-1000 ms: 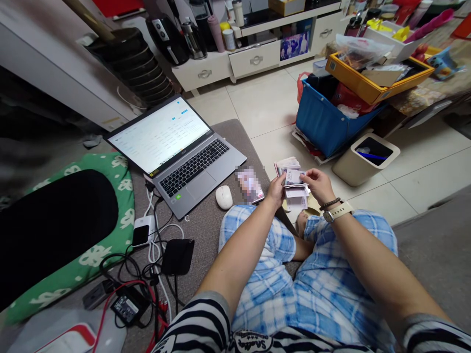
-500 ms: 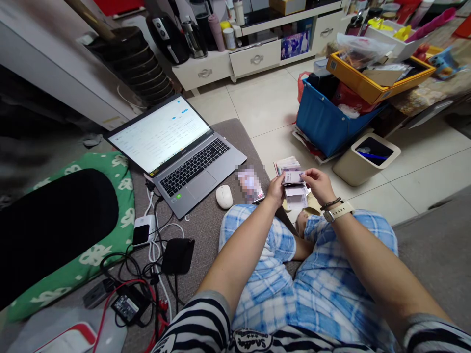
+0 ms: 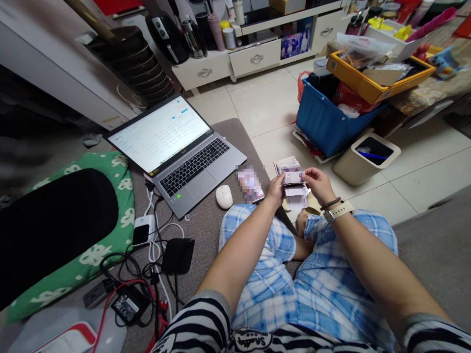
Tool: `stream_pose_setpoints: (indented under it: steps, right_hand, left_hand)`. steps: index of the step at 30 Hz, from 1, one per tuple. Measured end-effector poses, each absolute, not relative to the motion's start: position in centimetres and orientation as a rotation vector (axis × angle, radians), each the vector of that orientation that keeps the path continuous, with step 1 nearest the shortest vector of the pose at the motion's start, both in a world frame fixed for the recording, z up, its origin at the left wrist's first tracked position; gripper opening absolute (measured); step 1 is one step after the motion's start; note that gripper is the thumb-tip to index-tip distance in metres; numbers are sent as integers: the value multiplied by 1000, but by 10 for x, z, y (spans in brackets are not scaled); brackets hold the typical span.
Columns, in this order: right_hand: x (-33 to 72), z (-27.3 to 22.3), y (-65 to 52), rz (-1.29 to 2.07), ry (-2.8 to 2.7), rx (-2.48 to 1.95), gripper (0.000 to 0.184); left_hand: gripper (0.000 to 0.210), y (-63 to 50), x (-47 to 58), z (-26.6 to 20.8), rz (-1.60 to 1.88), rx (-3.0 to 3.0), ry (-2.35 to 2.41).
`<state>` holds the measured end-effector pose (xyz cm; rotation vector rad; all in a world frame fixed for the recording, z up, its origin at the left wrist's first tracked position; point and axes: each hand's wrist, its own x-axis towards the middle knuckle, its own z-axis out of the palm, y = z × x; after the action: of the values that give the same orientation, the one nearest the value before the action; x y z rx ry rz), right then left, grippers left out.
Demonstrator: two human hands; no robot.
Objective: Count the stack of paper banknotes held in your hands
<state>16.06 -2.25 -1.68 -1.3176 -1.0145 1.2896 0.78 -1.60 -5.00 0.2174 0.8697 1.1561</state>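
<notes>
Out over my knees, my left hand (image 3: 276, 190) grips a fanned bundle of paper slips (image 3: 293, 177), pale and purplish like banknotes. Several ends stick out beyond the fingers at the top, and lighter slips hang below. From the other side my right hand (image 3: 319, 185) pinches the right edge of the front slip between thumb and fingers. The print is too small to read. Left of the hands, a phone (image 3: 250, 184) with a blurred screen and a white mouse (image 3: 224, 196) lie on the grey sofa seat.
An open laptop (image 3: 198, 169) sits on the sofa, with tangled cables and a power adapter (image 3: 128, 305) nearer me. Right of my hands stand a beige bin (image 3: 353, 164) and a loaded blue box (image 3: 324, 117) on the tiled floor. A white cabinet (image 3: 257, 56) is at the back.
The front slip under my right fingers has shifted slightly, and its visible printing looks different. Both hands stay in nearly the same place.
</notes>
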Motion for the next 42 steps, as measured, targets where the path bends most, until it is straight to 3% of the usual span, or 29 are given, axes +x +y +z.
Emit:
stream_pose_setpoints:
  steps: [10, 25, 33, 42]
  right_hand:
    - [160, -12, -24, 1292, -1018, -1335, 46]
    - [164, -26, -20, 1205, -1021, -1402, 65]
    - [166, -30, -19, 1167, -1123, -1460, 54]
    - [163, -18, -22, 1254, -1086, -1386, 49]
  left_hand:
    - [32, -16, 6, -46, 1125, 222, 882]
    - [20, -19, 7, -37, 1149, 248, 924]
    - [28, -19, 7, -38, 1151, 255, 910]
    - [23, -16, 8, -39, 1122, 193, 914]
